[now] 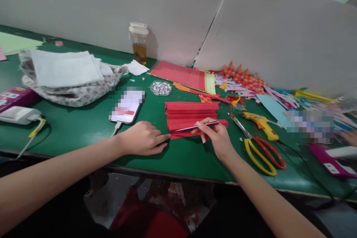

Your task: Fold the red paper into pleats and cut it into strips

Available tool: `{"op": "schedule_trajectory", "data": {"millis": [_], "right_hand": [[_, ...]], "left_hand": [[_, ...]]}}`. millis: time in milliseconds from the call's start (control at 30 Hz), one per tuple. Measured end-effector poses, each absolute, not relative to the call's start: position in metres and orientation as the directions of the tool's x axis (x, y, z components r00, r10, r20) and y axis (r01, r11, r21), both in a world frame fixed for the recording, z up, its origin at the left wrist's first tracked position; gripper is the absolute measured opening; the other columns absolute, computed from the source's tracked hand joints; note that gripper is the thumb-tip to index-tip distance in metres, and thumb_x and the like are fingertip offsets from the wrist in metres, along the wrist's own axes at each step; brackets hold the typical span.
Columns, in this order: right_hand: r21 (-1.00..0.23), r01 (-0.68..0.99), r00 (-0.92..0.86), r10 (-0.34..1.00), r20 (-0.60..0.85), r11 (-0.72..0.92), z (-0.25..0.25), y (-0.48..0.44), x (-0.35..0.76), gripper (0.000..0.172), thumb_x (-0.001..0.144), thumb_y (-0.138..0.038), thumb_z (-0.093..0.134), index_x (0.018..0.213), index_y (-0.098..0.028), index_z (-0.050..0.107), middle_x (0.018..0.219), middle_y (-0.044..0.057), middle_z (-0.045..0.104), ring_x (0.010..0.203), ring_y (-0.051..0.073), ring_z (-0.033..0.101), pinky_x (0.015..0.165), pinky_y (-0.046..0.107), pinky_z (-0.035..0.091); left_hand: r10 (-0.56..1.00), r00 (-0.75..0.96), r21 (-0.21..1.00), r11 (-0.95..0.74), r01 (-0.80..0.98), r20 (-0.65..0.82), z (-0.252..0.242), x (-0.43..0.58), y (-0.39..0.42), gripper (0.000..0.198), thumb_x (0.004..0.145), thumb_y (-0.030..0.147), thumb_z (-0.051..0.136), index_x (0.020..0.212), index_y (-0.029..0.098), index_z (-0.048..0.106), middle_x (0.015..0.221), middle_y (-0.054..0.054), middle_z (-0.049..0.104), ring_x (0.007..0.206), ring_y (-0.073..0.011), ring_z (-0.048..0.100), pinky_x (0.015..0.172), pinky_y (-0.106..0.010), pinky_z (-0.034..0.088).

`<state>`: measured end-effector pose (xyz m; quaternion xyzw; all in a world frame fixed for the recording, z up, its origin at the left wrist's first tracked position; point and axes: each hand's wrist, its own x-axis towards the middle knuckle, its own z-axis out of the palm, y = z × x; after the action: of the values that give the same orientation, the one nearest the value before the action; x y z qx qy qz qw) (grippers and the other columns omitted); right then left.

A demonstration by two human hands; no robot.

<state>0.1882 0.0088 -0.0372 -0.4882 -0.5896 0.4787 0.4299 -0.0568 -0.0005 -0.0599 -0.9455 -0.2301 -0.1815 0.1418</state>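
Observation:
Red pleated paper [192, 115], folded in several horizontal strips, lies on the green table. My left hand [146, 137] rests flat at its left, index finger stretched to the paper's lower left corner and the other fingers loosely bent. My right hand [213, 134] is closed around a slim, dark-and-pink tweezers-like tool [184, 129]. The tool lies nearly level across the lowest strips, its thin tip close to my left fingertip. Part of the paper's right side is under my right hand.
Yellow-and-red-handled scissors [263, 156] and a yellow glue gun [260, 124] with a cord lie at right. A charging phone [128, 106], a bag of googly eyes [161, 88] and a lidded tea bottle [138, 44] stand left and behind. Another person's hand [350, 137] shows at far right.

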Motion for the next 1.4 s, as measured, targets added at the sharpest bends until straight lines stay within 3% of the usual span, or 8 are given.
{"op": "schedule_trajectory", "data": {"millis": [433,900,1233,1400], "right_hand": [[-0.978,0.177,0.042,0.992,0.123,0.114,-0.043,0.026,0.225,0.019,0.071,-0.030,0.064,0.058,-0.018,0.056,0.049,0.000,0.060,0.038,0.010,0.045,0.038,0.023,0.032],[-0.978,0.173,-0.105,0.989,0.103,0.120,-0.041,0.016,0.206,0.018,0.075,-0.033,0.062,0.065,-0.019,0.056,0.059,0.001,0.066,0.038,0.009,0.043,0.040,0.024,0.035],[-0.980,0.170,-0.098,0.991,0.092,0.108,-0.040,0.017,0.205,0.016,0.073,-0.030,0.062,0.063,-0.019,0.056,0.058,0.001,0.066,0.038,0.008,0.044,0.040,0.024,0.036],[-0.983,0.164,0.009,0.996,0.089,0.087,-0.038,0.024,0.217,0.016,0.069,-0.026,0.064,0.058,-0.018,0.056,0.051,0.001,0.064,0.036,0.008,0.043,0.038,0.023,0.033]], "left_hand": [[0.384,0.817,-0.159,-0.859,0.487,0.430,-0.060,-0.057,0.000,0.029,0.087,0.029,0.042,0.100,0.014,0.064,0.054,0.001,0.058,0.044,-0.0112,0.052,0.043,-0.026,0.038],[0.377,0.834,-0.190,-0.857,0.479,0.402,-0.060,-0.058,0.000,0.029,0.088,0.029,0.042,0.103,0.015,0.062,0.055,0.001,0.057,0.046,-0.0117,0.053,0.043,-0.027,0.038],[0.410,0.838,-0.147,-0.862,0.485,0.360,-0.060,-0.059,0.000,0.032,0.088,0.032,0.041,0.111,0.018,0.059,0.056,0.001,0.058,0.044,-0.0108,0.052,0.042,-0.025,0.035],[0.390,0.856,-0.162,-0.872,0.462,0.339,-0.060,-0.058,0.001,0.034,0.089,0.030,0.039,0.113,0.017,0.059,0.056,0.000,0.058,0.045,-0.0107,0.053,0.043,-0.025,0.035]]}}
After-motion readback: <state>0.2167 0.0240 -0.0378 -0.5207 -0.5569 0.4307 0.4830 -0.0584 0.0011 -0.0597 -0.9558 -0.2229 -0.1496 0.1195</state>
